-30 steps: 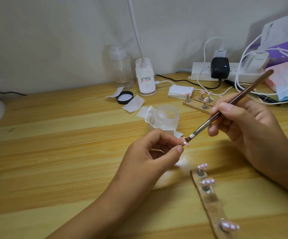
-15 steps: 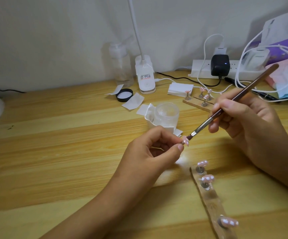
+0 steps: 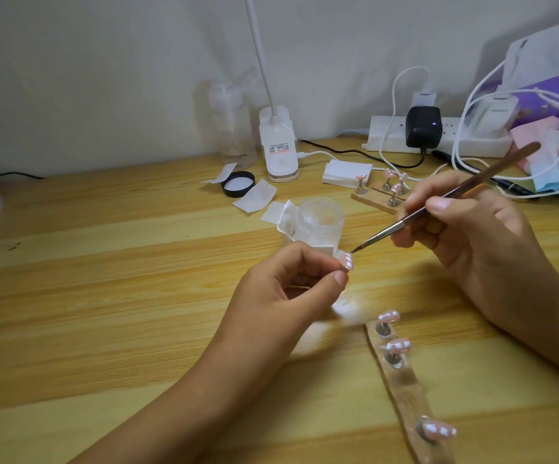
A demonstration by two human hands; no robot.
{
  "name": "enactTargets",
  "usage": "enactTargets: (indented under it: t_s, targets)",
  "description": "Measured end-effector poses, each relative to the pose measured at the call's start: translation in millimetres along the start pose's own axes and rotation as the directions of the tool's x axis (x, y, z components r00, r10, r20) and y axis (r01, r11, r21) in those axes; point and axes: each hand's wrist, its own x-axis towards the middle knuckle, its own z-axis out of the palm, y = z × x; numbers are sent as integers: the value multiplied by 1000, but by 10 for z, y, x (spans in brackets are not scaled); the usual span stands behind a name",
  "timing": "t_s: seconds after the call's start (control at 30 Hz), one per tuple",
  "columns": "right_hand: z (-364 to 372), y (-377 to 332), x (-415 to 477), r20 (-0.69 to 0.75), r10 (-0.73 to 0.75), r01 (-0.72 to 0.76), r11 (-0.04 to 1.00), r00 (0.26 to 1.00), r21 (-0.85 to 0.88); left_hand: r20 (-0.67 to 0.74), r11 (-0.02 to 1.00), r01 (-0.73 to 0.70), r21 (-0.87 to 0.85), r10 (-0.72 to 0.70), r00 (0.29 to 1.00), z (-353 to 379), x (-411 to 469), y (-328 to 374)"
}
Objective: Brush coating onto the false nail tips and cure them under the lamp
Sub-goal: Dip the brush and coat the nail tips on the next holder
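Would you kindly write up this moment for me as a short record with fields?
Left hand: pinches a pink nail tip between thumb and fingers
Right hand: holds the brush like a pen
Brush tip: just beside the pinched nail tip; contact cannot be told
Jar: clear, behind the left hand
Near strip: three nail tips on stands
Wooden holder: further nail tips on stands, behind the jar to the right

Eight false nail tips [image 3: 388,316] in all: one held tip [image 3: 447,262], three on the near holder strip [image 3: 405,386], four on the far wooden holder [image 3: 372,200]. One brush [image 3: 385,232], one clear jar [image 3: 318,222], one black lid [image 3: 238,184], one bottle [image 3: 231,128], one power strip [image 3: 485,147]
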Motion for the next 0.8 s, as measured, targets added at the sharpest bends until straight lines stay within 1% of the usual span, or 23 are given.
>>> enactTargets:
  t_s: [0.13,0.27,0.37,0.57,0.7,0.8]
  targets:
    - [-23,1,-7,109,17,-21,999,994,37,-7,1000,17,-11,-17,1000,1,3,-3]
    - [-28,9,-8,136,15,-20,999,991,34,-16,999,34,-25,-34,999,4,10,-11]
    - [-28,15,-13,135,12,-15,1000,991,20,-2,1000,24,-21,-24,1000,1,10,-9]
    - [-2,-6,-39,104,3,5,997,995,-75,-5,1000,25,-16,-25,1000,-6,6,-22]
    - [8,-8,-42,33,-19,24,990,999,-140,-7,1000,25,-13,-26,1000,-3,3,-19]
    - [-8,-14,-20,23,-39,41,994,999,-96,-14,999,30,-26,-30,999,0,5,-13]
